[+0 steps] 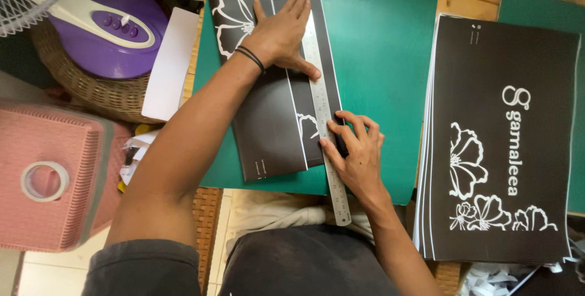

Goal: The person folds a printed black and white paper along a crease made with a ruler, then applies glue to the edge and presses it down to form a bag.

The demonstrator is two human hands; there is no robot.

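A black printed sheet (271, 122) with white flower outlines lies on a green cutting mat (378, 40). A long steel ruler (323, 107) runs down the sheet's right side. My left hand (281, 31) lies flat with spread fingers on the sheet and the ruler's upper part, a black band on its wrist. My right hand (356, 149) is curled against the ruler's right edge lower down, fingertips touching it. Whether it holds a blade I cannot tell.
A stack of black printed sheets (499, 137) lies to the right. At left, a purple fan base (113, 31) rests in a wicker basket (91, 92), and a pink plastic basket (52, 180) carries a tape roll (44, 181). A white sheet (170, 64) leans by the basket.
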